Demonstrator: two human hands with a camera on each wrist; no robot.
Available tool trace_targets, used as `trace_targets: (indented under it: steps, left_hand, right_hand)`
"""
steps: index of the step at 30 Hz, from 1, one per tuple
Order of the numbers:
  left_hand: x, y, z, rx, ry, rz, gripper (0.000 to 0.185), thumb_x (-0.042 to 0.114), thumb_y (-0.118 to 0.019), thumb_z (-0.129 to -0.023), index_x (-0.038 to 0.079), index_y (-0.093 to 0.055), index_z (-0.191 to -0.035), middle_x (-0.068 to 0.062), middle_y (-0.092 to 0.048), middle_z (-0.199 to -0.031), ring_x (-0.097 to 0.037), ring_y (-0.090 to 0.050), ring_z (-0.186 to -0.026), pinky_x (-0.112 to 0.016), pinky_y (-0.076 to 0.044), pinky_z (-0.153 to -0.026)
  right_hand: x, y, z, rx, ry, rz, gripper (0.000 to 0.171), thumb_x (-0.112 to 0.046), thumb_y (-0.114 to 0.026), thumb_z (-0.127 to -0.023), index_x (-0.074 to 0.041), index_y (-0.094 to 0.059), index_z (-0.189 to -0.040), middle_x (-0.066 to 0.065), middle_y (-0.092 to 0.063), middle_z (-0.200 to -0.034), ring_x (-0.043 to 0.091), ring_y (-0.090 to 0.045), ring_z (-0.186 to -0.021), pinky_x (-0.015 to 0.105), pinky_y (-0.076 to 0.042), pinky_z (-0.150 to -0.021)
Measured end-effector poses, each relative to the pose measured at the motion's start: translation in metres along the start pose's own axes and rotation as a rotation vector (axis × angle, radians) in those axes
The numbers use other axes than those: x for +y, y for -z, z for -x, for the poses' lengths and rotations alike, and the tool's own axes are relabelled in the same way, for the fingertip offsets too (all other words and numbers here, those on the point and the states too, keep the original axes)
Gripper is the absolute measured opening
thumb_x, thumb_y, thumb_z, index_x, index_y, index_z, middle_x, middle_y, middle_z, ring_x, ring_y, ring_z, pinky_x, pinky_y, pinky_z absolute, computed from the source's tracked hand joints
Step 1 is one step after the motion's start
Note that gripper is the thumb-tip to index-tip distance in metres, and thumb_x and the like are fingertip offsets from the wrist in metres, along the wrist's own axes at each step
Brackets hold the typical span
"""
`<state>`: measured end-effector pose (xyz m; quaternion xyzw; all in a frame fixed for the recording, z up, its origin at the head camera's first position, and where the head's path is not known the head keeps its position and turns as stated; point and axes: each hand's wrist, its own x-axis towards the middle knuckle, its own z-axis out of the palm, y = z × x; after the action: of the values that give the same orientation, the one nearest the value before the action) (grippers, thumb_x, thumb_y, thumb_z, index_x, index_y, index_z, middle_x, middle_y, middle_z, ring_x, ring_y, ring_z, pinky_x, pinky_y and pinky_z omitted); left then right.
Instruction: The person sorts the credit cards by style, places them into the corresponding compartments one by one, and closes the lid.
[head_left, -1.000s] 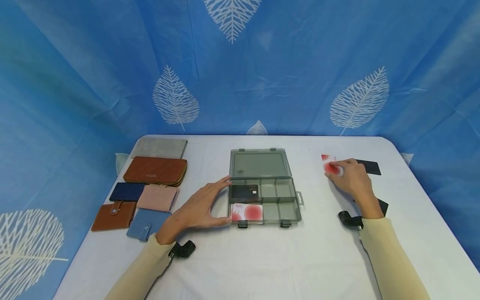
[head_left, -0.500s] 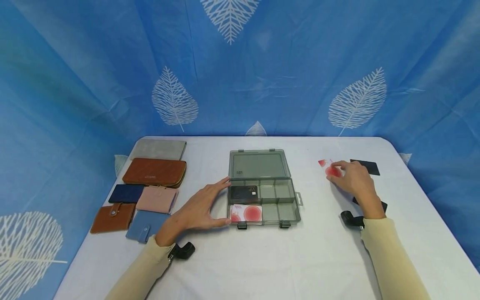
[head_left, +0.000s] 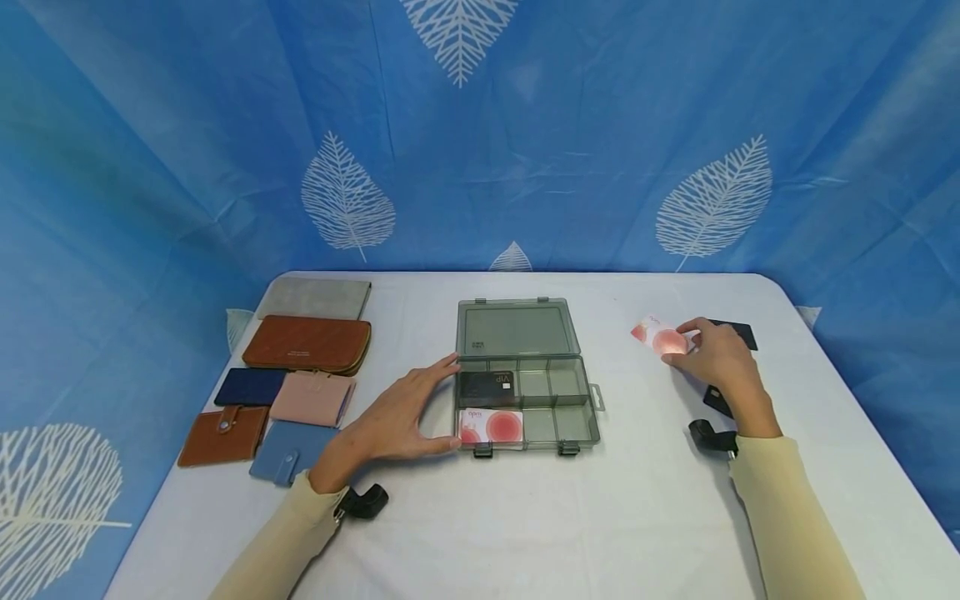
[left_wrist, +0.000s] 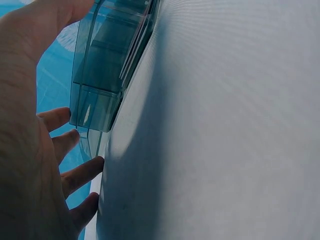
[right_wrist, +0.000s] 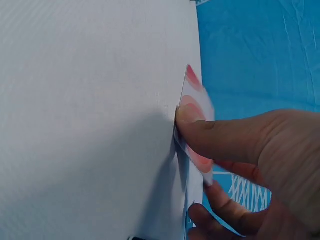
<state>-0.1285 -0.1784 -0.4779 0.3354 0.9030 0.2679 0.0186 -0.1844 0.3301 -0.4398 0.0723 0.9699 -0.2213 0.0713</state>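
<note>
In the head view, a translucent grey-green divided box (head_left: 577, 425) lies with its lid (head_left: 517, 327) folded back. A black VIP card (head_left: 480, 387) and a red-and-white card (head_left: 491, 426) lie in its left compartments. My left hand (head_left: 397, 417) rests against the box's left side, fingers spread, thumb near the front corner. At the right, my right hand (head_left: 712, 358) pinches another red-and-white card (head_left: 658, 334) by its edge. That card is tilted in the right wrist view, where the thumb (right_wrist: 205, 131) presses its face. Whether its lower edge touches the table is unclear.
Black cards (head_left: 744, 334) lie behind and under the right hand, partly hidden. On the left are a grey wallet (head_left: 315, 297), a brown zip wallet (head_left: 303, 342), a navy one (head_left: 251, 386), a pink one (head_left: 311, 397), a tan one (head_left: 221, 437) and a blue one (head_left: 288, 450).
My right hand has shifted slightly right, and the red-and-white card it pinches has turned and tilted. More of the near black card shows. The left hand stays at the box.
</note>
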Motion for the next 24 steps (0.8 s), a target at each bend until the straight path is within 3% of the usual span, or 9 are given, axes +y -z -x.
trace_targets:
  steps: [6, 12, 14, 18, 24]
  left_hand:
    - [-0.001, 0.0, 0.0, -0.003, 0.009, -0.001, 0.106, 0.062, -0.08, -0.085, 0.015, -0.035, -0.169, -0.002, -0.025, -0.179, -0.033, -0.043, -0.154, -0.067, -0.041, -0.117]
    - [-0.002, 0.001, -0.001, -0.003, 0.001, -0.001, 0.106, 0.063, -0.08, -0.086, 0.015, -0.035, -0.169, -0.004, -0.026, -0.179, -0.033, -0.043, -0.154, -0.067, -0.041, -0.116]
    - [-0.002, 0.001, -0.001, -0.004, 0.0, -0.001, 0.107, 0.064, -0.08, -0.085, 0.016, -0.035, -0.169, -0.003, -0.025, -0.179, -0.033, -0.043, -0.154, -0.067, -0.041, -0.116]
    - [-0.002, 0.003, -0.001, -0.004, 0.003, -0.001, 0.108, 0.066, -0.08, -0.085, 0.017, -0.035, -0.169, -0.001, -0.026, -0.179, -0.033, -0.043, -0.154, -0.067, -0.041, -0.116]
    - [-0.003, 0.003, -0.002, 0.0, -0.003, 0.003, 0.107, 0.066, -0.079, -0.085, 0.016, -0.036, -0.169, -0.001, -0.026, -0.179, -0.034, -0.044, -0.153, -0.066, -0.042, -0.116]
  right_hand:
    - [-0.005, -0.002, 0.003, 0.046, 0.056, -0.019, 0.048, -0.021, -0.068, -0.105, -0.003, -0.055, -0.147, 0.036, -0.063, -0.125, 0.048, -0.061, -0.099, 0.058, -0.057, -0.076]
    - [-0.02, 0.0, 0.01, 0.153, 0.162, -0.066, 0.035, -0.019, -0.06, -0.111, -0.004, -0.064, -0.142, 0.036, -0.066, -0.126, 0.043, -0.061, -0.092, 0.048, -0.053, -0.069]
    - [-0.03, 0.002, 0.015, 0.2, 0.211, -0.086, 0.033, -0.016, -0.06, -0.11, -0.004, -0.067, -0.14, 0.035, -0.068, -0.123, 0.046, -0.064, -0.095, 0.052, -0.055, -0.071]
    - [-0.052, 0.002, 0.026, 0.263, 0.309, -0.15, 0.029, -0.011, -0.063, -0.108, -0.005, -0.07, -0.136, 0.031, -0.072, -0.116, 0.055, -0.066, -0.113, 0.071, -0.053, -0.093]
    - [-0.088, -0.008, 0.041, 0.291, 0.47, -0.216, 0.028, -0.004, -0.068, -0.105, -0.006, -0.073, -0.132, 0.023, -0.076, -0.104, 0.048, -0.074, -0.1, 0.066, -0.057, -0.092]
